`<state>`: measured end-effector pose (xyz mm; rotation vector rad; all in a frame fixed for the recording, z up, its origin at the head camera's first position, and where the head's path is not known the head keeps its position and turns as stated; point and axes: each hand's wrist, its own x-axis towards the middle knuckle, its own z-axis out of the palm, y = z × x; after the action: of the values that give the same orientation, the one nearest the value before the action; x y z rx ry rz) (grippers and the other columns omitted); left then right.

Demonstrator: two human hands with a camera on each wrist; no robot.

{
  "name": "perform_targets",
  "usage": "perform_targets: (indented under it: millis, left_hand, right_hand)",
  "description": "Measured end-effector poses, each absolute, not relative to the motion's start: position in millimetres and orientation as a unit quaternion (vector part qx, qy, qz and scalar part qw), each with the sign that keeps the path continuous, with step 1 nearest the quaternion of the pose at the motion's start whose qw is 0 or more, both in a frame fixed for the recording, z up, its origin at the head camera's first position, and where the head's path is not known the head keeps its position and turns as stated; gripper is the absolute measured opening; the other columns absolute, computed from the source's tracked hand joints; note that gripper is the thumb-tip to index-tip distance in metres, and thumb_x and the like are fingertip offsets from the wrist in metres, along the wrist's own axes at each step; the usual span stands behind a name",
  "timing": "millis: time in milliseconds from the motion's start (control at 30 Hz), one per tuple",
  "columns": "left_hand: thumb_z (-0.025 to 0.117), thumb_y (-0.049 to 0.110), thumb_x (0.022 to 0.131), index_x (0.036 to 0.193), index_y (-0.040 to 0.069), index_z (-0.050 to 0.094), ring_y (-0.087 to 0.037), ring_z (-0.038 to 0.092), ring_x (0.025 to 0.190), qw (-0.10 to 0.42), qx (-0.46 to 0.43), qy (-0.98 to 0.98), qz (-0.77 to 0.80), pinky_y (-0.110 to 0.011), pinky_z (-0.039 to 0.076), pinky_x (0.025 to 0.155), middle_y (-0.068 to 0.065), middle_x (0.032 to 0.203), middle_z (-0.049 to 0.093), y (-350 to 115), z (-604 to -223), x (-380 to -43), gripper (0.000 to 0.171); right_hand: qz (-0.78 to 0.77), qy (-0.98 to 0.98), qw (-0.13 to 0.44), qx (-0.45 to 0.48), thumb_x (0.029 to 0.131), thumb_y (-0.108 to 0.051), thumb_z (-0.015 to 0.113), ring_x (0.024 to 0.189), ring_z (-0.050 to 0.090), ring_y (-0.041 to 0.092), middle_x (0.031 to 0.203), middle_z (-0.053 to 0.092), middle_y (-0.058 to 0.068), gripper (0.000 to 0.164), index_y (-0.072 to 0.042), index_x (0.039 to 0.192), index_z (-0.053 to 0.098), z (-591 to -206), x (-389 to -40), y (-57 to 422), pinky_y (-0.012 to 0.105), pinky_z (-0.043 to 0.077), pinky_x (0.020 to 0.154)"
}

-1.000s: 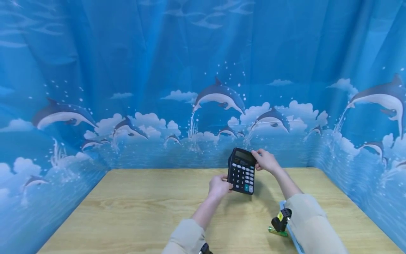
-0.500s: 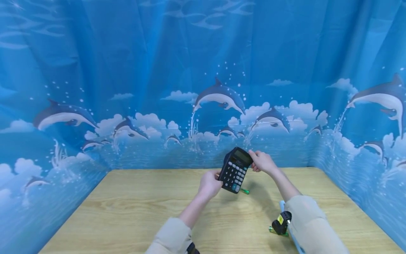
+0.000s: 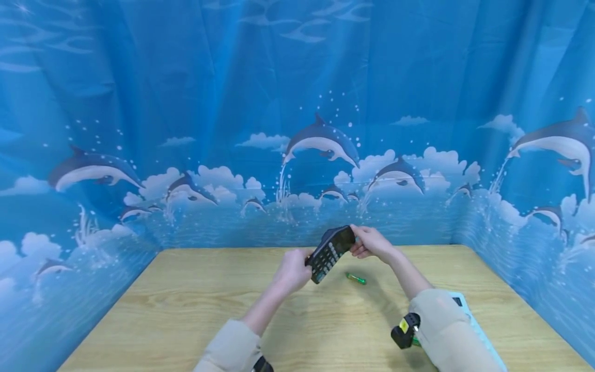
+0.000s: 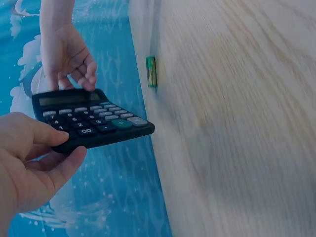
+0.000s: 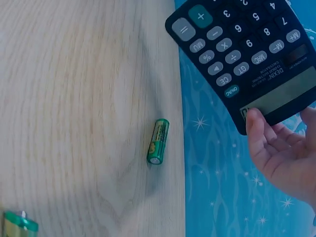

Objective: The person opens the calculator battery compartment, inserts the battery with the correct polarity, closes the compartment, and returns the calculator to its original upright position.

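Note:
A black calculator (image 3: 331, 252) is held tilted above the far part of the table, keys facing up. My left hand (image 3: 294, 269) grips its lower corner, thumb on the key side and fingers underneath, as the left wrist view shows. My right hand (image 3: 371, 243) pinches the display end. In the right wrist view its thumb (image 5: 254, 126) lies on the corner of the screen, with the other fingers behind. A green battery (image 5: 158, 142) lies on the table below the calculator. Another green battery (image 5: 19, 224) shows partly at the lower left of that view.
On the wooden table (image 3: 195, 310), a light blue flat object (image 3: 483, 330) with a dark window lies at the right, partly hidden by my right sleeve (image 3: 446, 320). A blue dolphin-print curtain (image 3: 232, 129) stands along the table's back and sides.
Both hands have moved left with the calculator, which has turned clockwise and tipped so its face is more slanted. The battery behind it has come into view, and more of the light blue object shows.

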<state>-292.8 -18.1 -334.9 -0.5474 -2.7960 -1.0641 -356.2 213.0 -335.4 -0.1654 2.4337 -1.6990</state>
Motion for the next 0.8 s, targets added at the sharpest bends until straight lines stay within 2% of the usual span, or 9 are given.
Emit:
perform_targets:
  millis: [133, 300, 500, 567, 633, 733, 800]
  left_hand:
    - [0.052, -0.012, 0.08, 0.115, 0.001, 0.063, -0.028, 0.061, 0.095, 0.072, -0.219, -0.924, -0.305, -0.036, 0.052, 0.072, -0.015, 0.103, 0.064, -31, -333, -293, 0.039]
    - [0.054, -0.012, 0.081, 0.114, -0.001, 0.063, -0.029, 0.059, 0.09, 0.123, -0.275, -0.92, -0.251, -0.036, 0.052, 0.072, -0.015, 0.097, 0.061, -46, -332, -293, 0.037]
    - [0.059, -0.01, 0.081, 0.109, -0.001, 0.064, -0.025, 0.059, 0.079, 0.199, -0.333, -0.908, -0.157, -0.032, 0.051, 0.066, -0.011, 0.087, 0.058, -57, -336, -287, 0.03]
    - [0.059, -0.011, 0.08, 0.109, -0.001, 0.065, -0.023, 0.058, 0.077, 0.224, -0.344, -0.901, -0.138, -0.031, 0.05, 0.065, -0.011, 0.085, 0.058, -60, -338, -283, 0.031]
    - [0.059, -0.012, 0.077, 0.107, -0.003, 0.065, -0.022, 0.056, 0.075, 0.248, -0.353, -0.893, -0.129, -0.031, 0.049, 0.064, -0.011, 0.084, 0.058, -63, -341, -280, 0.032]
    - [0.059, -0.013, 0.075, 0.101, -0.005, 0.065, -0.024, 0.055, 0.074, 0.278, -0.355, -0.884, -0.123, -0.033, 0.048, 0.065, -0.013, 0.082, 0.056, -67, -345, -277, 0.029]
    - [0.059, -0.014, 0.073, 0.097, -0.005, 0.064, -0.025, 0.053, 0.074, 0.292, -0.346, -0.883, -0.126, -0.034, 0.047, 0.065, -0.013, 0.081, 0.055, -69, -348, -276, 0.026]
  right_hand:
    - [-0.59, 0.798, 0.113, -0.054, 0.101, -0.035, 0.034, 0.062, 0.059, 0.012, 0.076, 0.061, 0.008, 0.056, 0.011, 0.132, 0.035, -337, -355, 207, 0.027, 0.052, 0.06]
    - [-0.614, 0.776, 0.135, -0.053, 0.101, -0.023, 0.032, 0.063, 0.057, 0.012, 0.079, 0.06, 0.009, 0.051, 0.014, 0.137, 0.024, -338, -354, 202, 0.027, 0.052, 0.063]
    - [-0.64, 0.749, 0.16, -0.053, 0.1, -0.016, 0.037, 0.062, 0.057, 0.008, 0.079, 0.06, 0.007, 0.046, 0.012, 0.136, 0.029, -339, -349, 194, 0.023, 0.05, 0.06]
    - [-0.65, 0.741, 0.16, -0.049, 0.099, -0.016, 0.04, 0.066, 0.058, 0.009, 0.088, 0.061, 0.012, 0.047, 0.011, 0.137, 0.029, -339, -347, 191, 0.024, 0.051, 0.062]
    - [-0.656, 0.736, 0.157, -0.047, 0.099, -0.015, 0.043, 0.074, 0.06, 0.013, 0.105, 0.058, 0.02, 0.05, 0.01, 0.139, 0.026, -338, -346, 189, 0.025, 0.051, 0.065]
    - [-0.674, 0.72, 0.158, -0.049, 0.098, -0.012, 0.045, 0.099, 0.059, 0.025, 0.13, 0.041, 0.031, 0.054, 0.01, 0.141, 0.02, -339, -343, 185, 0.033, 0.05, 0.081]
    - [-0.689, 0.705, 0.159, -0.051, 0.097, -0.009, 0.045, 0.109, 0.054, 0.029, 0.138, 0.032, 0.032, 0.056, 0.011, 0.141, 0.017, -340, -341, 182, 0.037, 0.046, 0.088]
